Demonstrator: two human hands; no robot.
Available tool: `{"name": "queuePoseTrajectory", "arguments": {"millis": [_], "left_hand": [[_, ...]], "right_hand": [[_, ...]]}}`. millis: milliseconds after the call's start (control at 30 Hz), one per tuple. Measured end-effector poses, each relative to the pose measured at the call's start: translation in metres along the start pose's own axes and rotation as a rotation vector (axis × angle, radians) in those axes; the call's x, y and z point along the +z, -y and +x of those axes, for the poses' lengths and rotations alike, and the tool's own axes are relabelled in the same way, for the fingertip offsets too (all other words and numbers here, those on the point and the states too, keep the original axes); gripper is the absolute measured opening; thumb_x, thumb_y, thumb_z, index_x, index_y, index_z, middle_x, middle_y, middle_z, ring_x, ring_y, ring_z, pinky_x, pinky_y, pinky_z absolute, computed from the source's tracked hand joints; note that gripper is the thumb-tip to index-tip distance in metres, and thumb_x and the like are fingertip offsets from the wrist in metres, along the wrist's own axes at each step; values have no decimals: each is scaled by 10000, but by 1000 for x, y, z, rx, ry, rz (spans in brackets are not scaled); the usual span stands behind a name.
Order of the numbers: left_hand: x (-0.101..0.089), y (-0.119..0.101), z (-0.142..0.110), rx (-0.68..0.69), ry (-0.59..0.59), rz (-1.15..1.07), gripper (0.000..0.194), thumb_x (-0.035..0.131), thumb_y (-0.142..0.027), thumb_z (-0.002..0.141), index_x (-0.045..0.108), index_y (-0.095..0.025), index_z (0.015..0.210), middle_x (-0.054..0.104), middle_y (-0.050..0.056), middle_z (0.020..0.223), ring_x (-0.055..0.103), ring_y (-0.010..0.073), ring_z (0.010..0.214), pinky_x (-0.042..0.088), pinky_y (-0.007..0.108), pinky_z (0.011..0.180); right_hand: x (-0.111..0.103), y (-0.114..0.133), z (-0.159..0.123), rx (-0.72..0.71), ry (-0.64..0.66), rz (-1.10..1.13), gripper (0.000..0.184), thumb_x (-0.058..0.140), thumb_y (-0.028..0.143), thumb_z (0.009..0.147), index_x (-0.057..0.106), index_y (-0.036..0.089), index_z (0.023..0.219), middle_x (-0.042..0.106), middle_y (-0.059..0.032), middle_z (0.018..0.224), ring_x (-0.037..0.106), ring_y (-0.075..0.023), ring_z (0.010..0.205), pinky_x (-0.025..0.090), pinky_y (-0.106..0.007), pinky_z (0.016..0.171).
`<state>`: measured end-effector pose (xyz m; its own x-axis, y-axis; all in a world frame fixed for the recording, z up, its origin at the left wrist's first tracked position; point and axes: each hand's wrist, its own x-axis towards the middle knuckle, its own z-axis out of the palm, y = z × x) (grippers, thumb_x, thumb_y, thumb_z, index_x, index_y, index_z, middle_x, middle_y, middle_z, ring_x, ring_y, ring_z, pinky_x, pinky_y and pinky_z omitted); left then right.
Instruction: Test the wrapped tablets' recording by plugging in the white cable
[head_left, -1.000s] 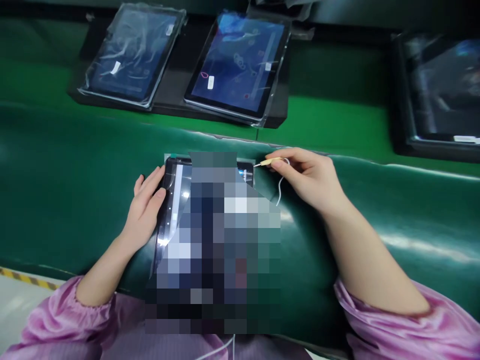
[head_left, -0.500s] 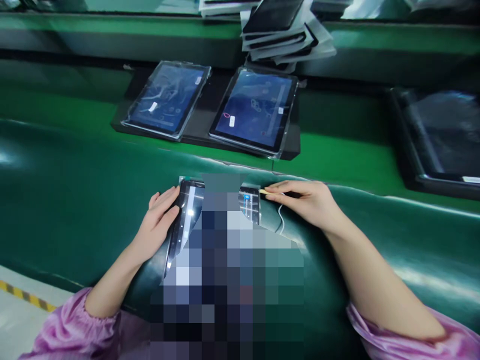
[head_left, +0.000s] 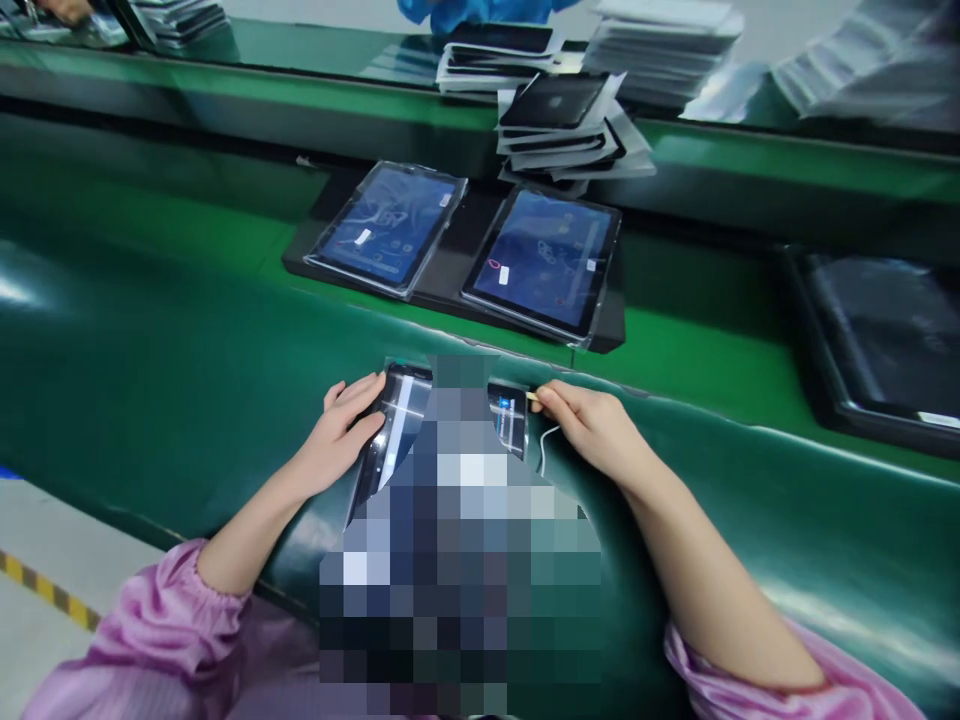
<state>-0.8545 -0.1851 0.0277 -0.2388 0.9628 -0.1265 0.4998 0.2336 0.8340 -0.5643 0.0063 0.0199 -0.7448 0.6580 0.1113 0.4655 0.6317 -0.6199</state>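
Observation:
A tablet (head_left: 396, 428) with a lit screen lies on the green mat close to me; a blurred patch covers its middle and lower part. Along its left edge rests my left hand (head_left: 346, 432), thumb on the front and fingers at the upper corner, gripping the edge. At the opposite edge my right hand (head_left: 589, 420) pinches the pale yellow plug (head_left: 533, 397) of a cable, held right against the tablet's side. Whether the plug sits inside the port I cannot tell. The white cord (head_left: 545, 448) curves down below that hand.
Beyond the mat, two film-covered tablets (head_left: 390, 225) (head_left: 544, 260) lie on a black tray (head_left: 450, 312). Another dark tablet (head_left: 885, 320) lies at the right. Behind are stacked tablets in sleeves (head_left: 562, 105), more piles (head_left: 664, 50) and a person's blue sleeve (head_left: 487, 12).
The view has shifted, so the far bench shows more. My right fingers have curled closer around the plug, now nearer the tablet's edge. My left hand keeps its place on the tablet.

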Motion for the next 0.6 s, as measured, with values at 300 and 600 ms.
{"name": "queuePoseTrajectory", "arguments": {"millis": [300,600], "left_hand": [[-9,16,17,47,23,40,557,397,-422,979,475,-327,1522,430,8,1616,293,219,1562,52,532,1295],[-23,18,20,104,163,115,837,531,-572,912,254,-235,1626,240,83,1699,162,273,1598,-51,529,1289]], "right_hand": [[-2,61,-27,-121,-263,-143,287,440,306,1049,653,213,1218,632,-148,1220,600,-307,1162,487,-479,1002],[29,176,-148,-328,248,-5,304,406,140,1064,659,153,1232,698,-89,1076,641,-197,907,539,-331,778]]}}
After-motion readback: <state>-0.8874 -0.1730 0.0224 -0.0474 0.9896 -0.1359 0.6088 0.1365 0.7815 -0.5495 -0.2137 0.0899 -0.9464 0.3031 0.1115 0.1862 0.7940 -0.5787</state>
